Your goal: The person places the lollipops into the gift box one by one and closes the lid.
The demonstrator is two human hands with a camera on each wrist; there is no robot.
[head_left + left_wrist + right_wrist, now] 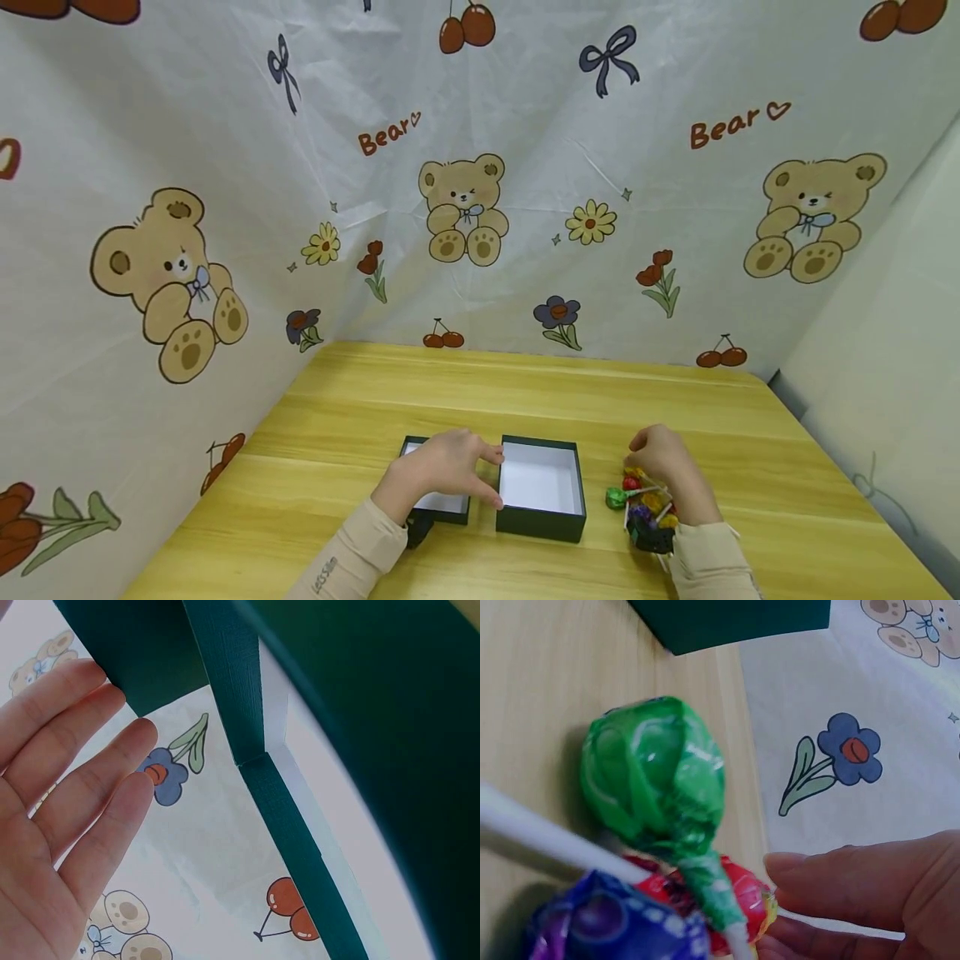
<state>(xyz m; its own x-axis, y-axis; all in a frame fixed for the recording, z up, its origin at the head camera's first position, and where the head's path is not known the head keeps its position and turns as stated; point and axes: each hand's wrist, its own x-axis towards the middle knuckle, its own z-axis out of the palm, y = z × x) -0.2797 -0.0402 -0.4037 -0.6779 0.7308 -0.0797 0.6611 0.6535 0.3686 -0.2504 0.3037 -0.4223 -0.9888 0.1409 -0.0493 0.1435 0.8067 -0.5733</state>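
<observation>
My left hand [453,465] reaches over between two dark green boxes with white insides, thumb and fingers spread at the left wall of the open box [542,521]. In the left wrist view its fingers [97,761] are straight, close beside green box walls. My right hand [663,458] is bent down at the far end of a pile of wrapped lollipops [651,504]. Its thumb and fingers pinch a red-and-yellow lollipop [742,900], whose white stick runs between them. A green lollipop [656,772] and a dark blue one [615,919] lie close by.
The second green-edged box piece [447,504] lies left of the open box, partly hidden under my left forearm. All stand on a yellow wood-grain table [360,400]. A white cloth [517,300] printed with bears hangs along the back and left edges.
</observation>
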